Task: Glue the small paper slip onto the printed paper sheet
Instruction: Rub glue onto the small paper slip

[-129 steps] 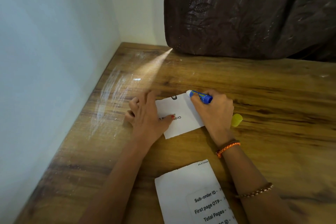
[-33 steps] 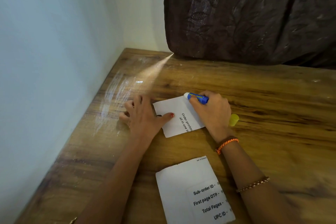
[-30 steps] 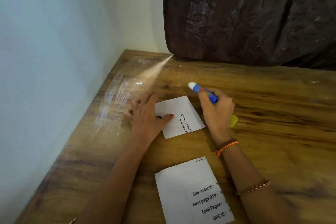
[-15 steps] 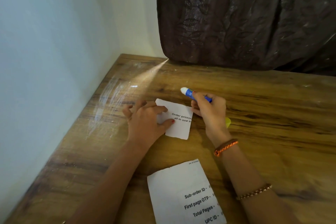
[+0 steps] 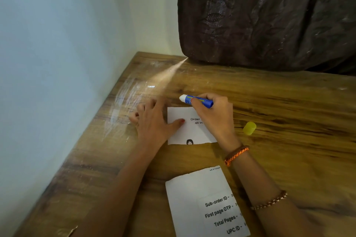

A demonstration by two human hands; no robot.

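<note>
A small white paper slip with a torn lower edge lies on the wooden table. My left hand lies flat on its left edge, thumb on the paper. My right hand rests over the slip's right part and grips a blue glue stick, uncapped, its white tip pointing left just past the slip's far edge. The printed paper sheet with lines such as "Sub-order ID" lies nearer me, apart from the slip.
The glue stick's yellow cap lies on the table right of my right hand. A wall runs along the table's left edge. Dark brown cloth hangs at the back. A scrap of torn paper sits at the near left.
The slip has been turned on the table; its torn edge now faces me. My right hand lifted the glue stick off the paper and has come back down over the slip's right side.
</note>
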